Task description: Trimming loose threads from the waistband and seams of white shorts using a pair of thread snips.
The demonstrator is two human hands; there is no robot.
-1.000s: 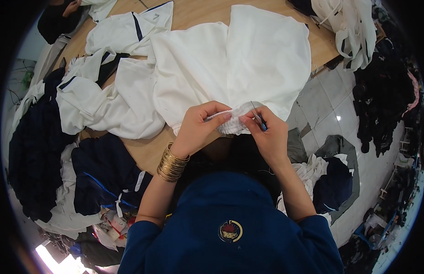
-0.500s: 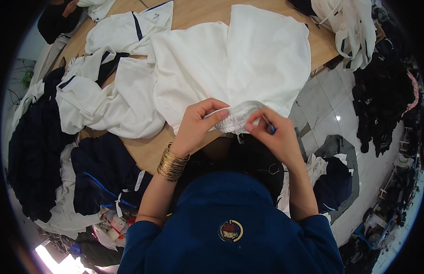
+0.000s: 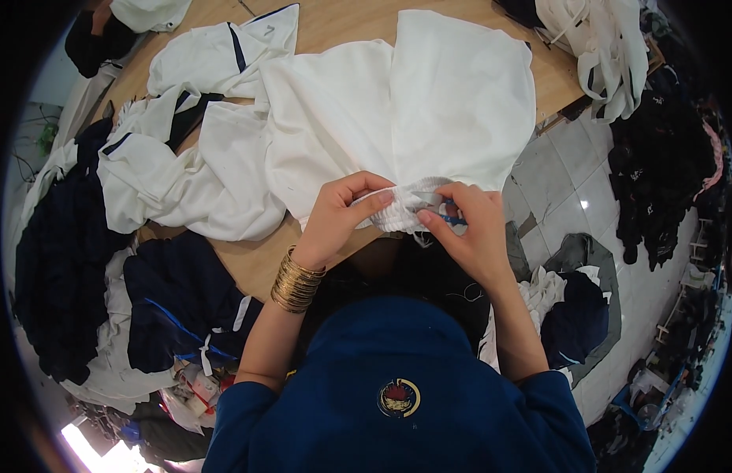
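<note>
White shorts [image 3: 460, 94] lie spread over the wooden table, their gathered elastic waistband [image 3: 399, 206] toward me at the near edge. My left hand [image 3: 346, 206] pinches the waistband between thumb and fingers; stacked gold bangles circle that wrist. In my right hand [image 3: 472, 221] is a pair of small thread snips [image 3: 452, 214] with blue handles, gripped between thumb and fingers. Their pale metal blades point left, over or against the waistband; whether they touch the cloth I cannot tell. Loose threads hang below the waistband.
More white garments with navy trim [image 3: 216, 165] are heaped on the table [image 3: 247, 256] to the left. Navy clothes [image 3: 180, 303] hang at its near-left edge. White pieces [image 3: 610, 47] overhang the far right corner. Another person's arm [image 3: 98, 35] shows at far left.
My right hand has turned and shifted slightly, and the snips' blades now show over the waistband. My left hand keeps its pinch. At far left, the other person's white cloth has moved.
</note>
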